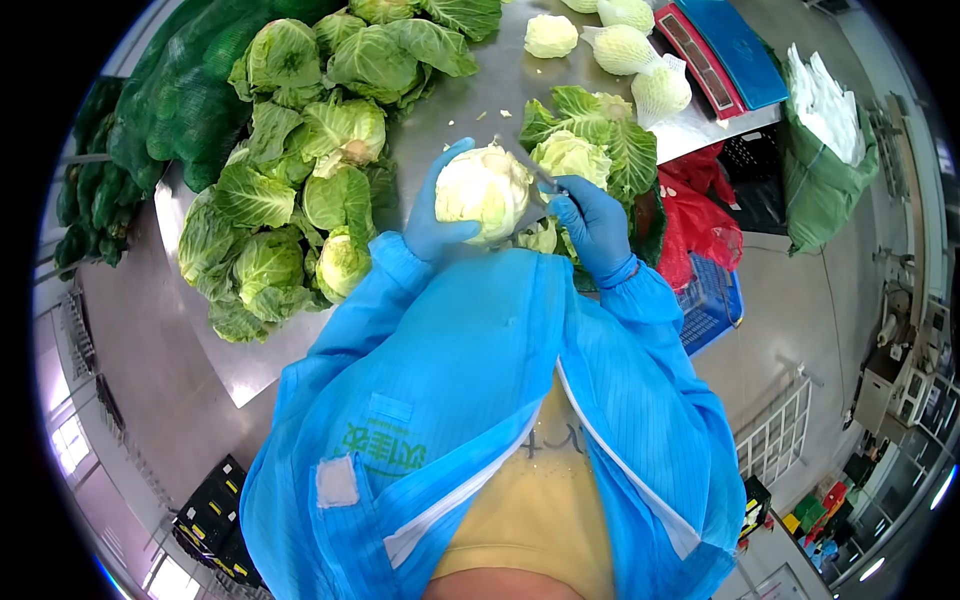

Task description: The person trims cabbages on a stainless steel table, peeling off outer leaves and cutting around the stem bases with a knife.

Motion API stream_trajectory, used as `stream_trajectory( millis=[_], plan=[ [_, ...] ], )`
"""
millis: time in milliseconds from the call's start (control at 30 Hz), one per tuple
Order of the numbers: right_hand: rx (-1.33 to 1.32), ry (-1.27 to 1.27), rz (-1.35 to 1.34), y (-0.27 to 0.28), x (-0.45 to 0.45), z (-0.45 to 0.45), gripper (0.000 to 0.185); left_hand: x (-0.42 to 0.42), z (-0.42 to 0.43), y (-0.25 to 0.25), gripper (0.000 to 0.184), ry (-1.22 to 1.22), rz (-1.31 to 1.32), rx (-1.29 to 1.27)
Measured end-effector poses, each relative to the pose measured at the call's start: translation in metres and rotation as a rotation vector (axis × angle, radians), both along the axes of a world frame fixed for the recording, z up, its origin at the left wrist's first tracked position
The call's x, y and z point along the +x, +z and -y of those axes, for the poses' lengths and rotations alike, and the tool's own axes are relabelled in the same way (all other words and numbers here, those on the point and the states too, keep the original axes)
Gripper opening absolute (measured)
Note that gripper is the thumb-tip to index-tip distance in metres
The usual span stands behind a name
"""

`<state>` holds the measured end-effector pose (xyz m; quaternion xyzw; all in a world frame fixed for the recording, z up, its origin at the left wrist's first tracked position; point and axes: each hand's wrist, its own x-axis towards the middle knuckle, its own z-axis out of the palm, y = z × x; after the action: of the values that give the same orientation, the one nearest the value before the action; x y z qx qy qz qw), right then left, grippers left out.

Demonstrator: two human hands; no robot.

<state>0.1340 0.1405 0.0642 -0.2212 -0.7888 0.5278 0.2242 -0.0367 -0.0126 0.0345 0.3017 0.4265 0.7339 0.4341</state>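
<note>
A pale, trimmed cabbage (484, 194) rests in my left hand (440, 205), which wears a blue glove and wraps round its left side. My right hand (594, 222), also gloved in blue, is closed on a knife (527, 161). The blade slants up and left along the cabbage's right side; whether it touches is hard to tell. Loose green outer leaves (590, 140) lie just beyond my right hand. To the left of my left hand is a heap of untrimmed cabbages (300, 190) with their green leaves on.
The steel table (455, 95) runs ahead of me. Netted pale cabbages (622, 50) sit at the back near a blue and red device (725, 60). Green net sacks (185, 90) stand far left. A blue basket (708, 305) and red bag (700, 215) are at right.
</note>
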Motion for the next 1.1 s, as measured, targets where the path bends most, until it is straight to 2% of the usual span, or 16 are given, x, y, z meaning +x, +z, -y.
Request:
stream_trajectory(
  millis=[67, 167, 333, 633, 800, 867, 900, 933, 967, 1033, 1067, 1100],
  plan=[
    [0.308, 0.042, 0.077, 0.017, -0.003, 0.003, 0.023, 0.001, 0.001, 0.0, 0.099, -0.009, 0.004, 0.011],
    [0.392, 0.085, 0.117, 0.029, -0.004, 0.011, 0.022, 0.001, 0.0, -0.001, 0.1, 0.036, -0.03, -0.007],
    [0.437, 0.163, 0.231, 0.039, -0.005, 0.01, 0.023, -0.003, 0.004, 0.007, 0.101, 0.001, -0.158, -0.041],
    [0.518, 0.203, 0.285, 0.041, -0.003, 0.008, 0.025, -0.002, 0.006, 0.011, 0.101, -0.01, -0.199, -0.025],
    [0.61, 0.208, 0.33, 0.035, 0.005, 0.007, 0.023, 0.006, 0.011, 0.011, 0.1, -0.076, -0.078, -0.023],
    [0.689, 0.112, 0.27, 0.024, 0.013, 0.002, 0.021, 0.007, 0.014, 0.013, 0.101, -0.089, -0.054, -0.029],
    [0.457, -0.107, 0.065, 0.009, 0.02, -0.007, 0.021, 0.003, 0.017, 0.017, 0.101, -0.083, -0.199, -0.032],
    [0.474, -0.257, 0.38, 0.001, 0.031, -0.029, 0.02, 0.001, 0.021, 0.021, 0.101, -0.078, -0.343, -0.036],
    [0.569, -0.236, 0.493, 0.0, 0.045, -0.044, 0.022, 0.0, 0.022, 0.027, 0.101, -0.076, -0.343, -0.034],
    [0.62, -0.194, 0.342, 0.008, 0.051, -0.042, 0.021, 0.003, 0.024, 0.035, 0.102, -0.083, -0.444, -0.041],
    [0.592, -0.192, 0.357, 0.006, 0.052, -0.028, 0.021, 0.005, 0.025, 0.038, 0.101, -0.067, -0.41, -0.075],
    [0.449, -0.229, 0.211, 0.004, 0.041, -0.019, 0.02, 0.004, 0.018, 0.038, 0.101, -0.044, -0.391, -0.085]
  ],
)
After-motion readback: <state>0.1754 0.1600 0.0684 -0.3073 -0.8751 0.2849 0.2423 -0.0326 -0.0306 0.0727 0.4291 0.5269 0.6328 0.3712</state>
